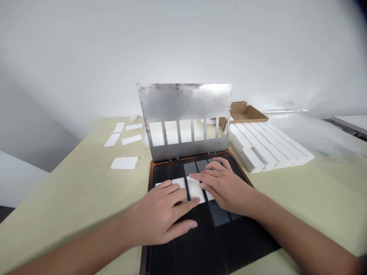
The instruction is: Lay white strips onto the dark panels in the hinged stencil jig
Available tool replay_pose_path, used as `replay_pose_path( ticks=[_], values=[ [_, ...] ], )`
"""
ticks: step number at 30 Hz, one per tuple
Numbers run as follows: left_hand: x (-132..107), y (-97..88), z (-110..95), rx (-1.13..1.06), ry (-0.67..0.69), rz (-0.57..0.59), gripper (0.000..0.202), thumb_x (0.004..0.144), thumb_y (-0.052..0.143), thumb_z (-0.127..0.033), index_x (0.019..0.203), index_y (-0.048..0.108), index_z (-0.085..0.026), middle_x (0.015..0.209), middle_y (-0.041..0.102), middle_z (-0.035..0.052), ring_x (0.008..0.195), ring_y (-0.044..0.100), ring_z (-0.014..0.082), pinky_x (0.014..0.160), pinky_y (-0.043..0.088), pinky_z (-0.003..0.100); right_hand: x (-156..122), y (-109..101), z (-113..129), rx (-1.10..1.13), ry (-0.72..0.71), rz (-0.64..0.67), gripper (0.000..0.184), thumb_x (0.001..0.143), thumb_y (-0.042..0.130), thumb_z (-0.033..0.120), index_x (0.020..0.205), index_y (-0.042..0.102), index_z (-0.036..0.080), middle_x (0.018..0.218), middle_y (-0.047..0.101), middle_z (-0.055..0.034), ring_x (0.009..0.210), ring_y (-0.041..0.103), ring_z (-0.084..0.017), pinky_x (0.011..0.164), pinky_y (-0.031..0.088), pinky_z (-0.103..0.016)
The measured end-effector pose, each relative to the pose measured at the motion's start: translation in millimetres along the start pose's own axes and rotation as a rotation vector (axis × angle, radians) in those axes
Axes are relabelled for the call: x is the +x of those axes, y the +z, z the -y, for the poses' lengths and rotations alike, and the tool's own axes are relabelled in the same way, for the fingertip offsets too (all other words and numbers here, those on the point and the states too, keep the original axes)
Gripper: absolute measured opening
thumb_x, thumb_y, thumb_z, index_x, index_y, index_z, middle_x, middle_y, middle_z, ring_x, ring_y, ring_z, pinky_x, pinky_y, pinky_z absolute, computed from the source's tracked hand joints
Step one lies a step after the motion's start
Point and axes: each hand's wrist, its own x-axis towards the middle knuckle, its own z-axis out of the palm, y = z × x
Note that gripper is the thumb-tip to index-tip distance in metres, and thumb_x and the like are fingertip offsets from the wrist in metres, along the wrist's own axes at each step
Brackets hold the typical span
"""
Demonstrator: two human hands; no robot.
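A black tray with an orange-brown rim [149, 179] lies in front of me, its hinged metal plate [183, 101] standing up at the back with a row of rectangular windows. White rectangular cards [194, 191] lie side by side across the tray, over dark grey strips [219, 214]. My left hand [169, 210] lies over the left cards, its index fingertip touching the near end of the middle card and its thumb apart. My right hand [222, 181] reaches across the right cards, index fingertip at that card's far end. Its palm hides part of the strips.
Several loose white cards [132, 139] and a small stack of cards [124, 163] lie on the table's left. Long rows of stacked white pieces [272, 147] fill the right, with a cardboard box [248, 114] behind them. Clear plastic sheeting [323, 130] lies farther right.
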Motion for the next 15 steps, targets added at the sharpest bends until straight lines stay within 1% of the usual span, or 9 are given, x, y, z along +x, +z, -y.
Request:
replay_pose_path(
  ticks=[1,2,4,5,6,8,11,15],
  values=[
    [0.0,-0.1,-0.3,0.002,-0.003,-0.003,0.037,0.108,0.055,-0.043,0.132,0.069,-0.019,0.088,0.062,0.0045,0.078,0.057,0.0224,0.078,0.039,0.037,-0.4,0.4,-0.7,0.004,-0.004,-0.002,0.038,0.113,0.043,0.029,0.145,0.061,0.02,0.114,0.076,-0.0078,0.116,0.056,-0.026,0.12,0.022,-0.054],
    [-0.2,0.0,-0.5,0.003,-0.005,-0.002,0.037,0.108,0.056,-0.043,0.131,0.069,-0.018,0.088,0.062,0.0045,0.077,0.056,0.0223,0.078,0.039,0.037,-0.8,1.1,-1.6,0.009,-0.011,-0.007,0.039,0.112,0.049,0.037,0.146,0.06,0.02,0.114,0.076,-0.0081,0.117,0.056,-0.027,0.12,0.022,-0.054],
    [-0.8,0.6,-0.9,0.005,-0.018,0.014,0.036,0.107,0.058,-0.044,0.129,0.07,-0.018,0.087,0.062,0.0044,0.077,0.056,0.022,0.076,0.038,0.036,-1.6,2.6,-3.3,0.016,-0.023,-0.018,0.055,0.104,0.062,0.056,0.146,0.06,0.02,0.113,0.076,-0.0086,0.119,0.057,-0.028,0.122,0.019,-0.054],
    [-1.1,0.9,-1.1,0.004,-0.023,0.022,0.036,0.106,0.059,-0.044,0.129,0.07,-0.018,0.087,0.061,0.0043,0.076,0.056,0.0217,0.075,0.038,0.036,-1.9,3.3,-4.1,0.016,-0.028,-0.023,0.064,0.099,0.067,0.063,0.147,0.06,0.021,0.113,0.076,-0.0086,0.12,0.057,-0.028,0.123,0.018,-0.054],
    [-1.3,1.2,-1.2,0.002,-0.028,0.025,0.036,0.106,0.059,-0.044,0.128,0.07,-0.019,0.087,0.061,0.0042,0.075,0.055,0.0214,0.075,0.038,0.035,-2.1,3.9,-4.8,0.012,-0.032,-0.029,0.07,0.095,0.07,0.067,0.146,0.06,0.021,0.112,0.076,-0.0084,0.12,0.057,-0.028,0.123,0.017,-0.053],
    [-1.3,1.6,-1.3,0.0,-0.032,0.021,0.035,0.106,0.059,-0.043,0.13,0.07,-0.019,0.086,0.061,0.004,0.075,0.055,0.021,0.074,0.038,0.035,-2.0,4.6,-5.5,0.001,-0.031,-0.031,0.069,0.093,0.072,0.066,0.145,0.061,0.022,0.113,0.076,-0.008,0.12,0.058,-0.028,0.123,0.016,-0.053],
    [-0.4,2.3,-0.5,0.0,-0.048,0.015,0.036,0.106,0.059,-0.043,0.131,0.069,-0.019,0.087,0.061,0.004,0.076,0.056,0.0211,0.074,0.039,0.035,-1.0,4.2,-4.8,-0.005,-0.019,-0.017,0.058,0.098,0.072,0.057,0.143,0.062,0.023,0.114,0.076,-0.0072,0.12,0.058,-0.028,0.123,0.018,-0.053],
    [0.1,3.1,0.9,0.014,-0.079,0.043,0.041,0.106,0.058,-0.044,0.137,0.065,-0.019,0.089,0.063,0.0045,0.079,0.059,0.0224,0.075,0.04,0.036,0.5,3.1,-3.1,-0.015,-0.012,-0.006,0.043,0.103,0.068,0.044,0.14,0.064,0.022,0.114,0.076,-0.0074,0.12,0.058,-0.028,0.122,0.02,-0.054]
  ],
)
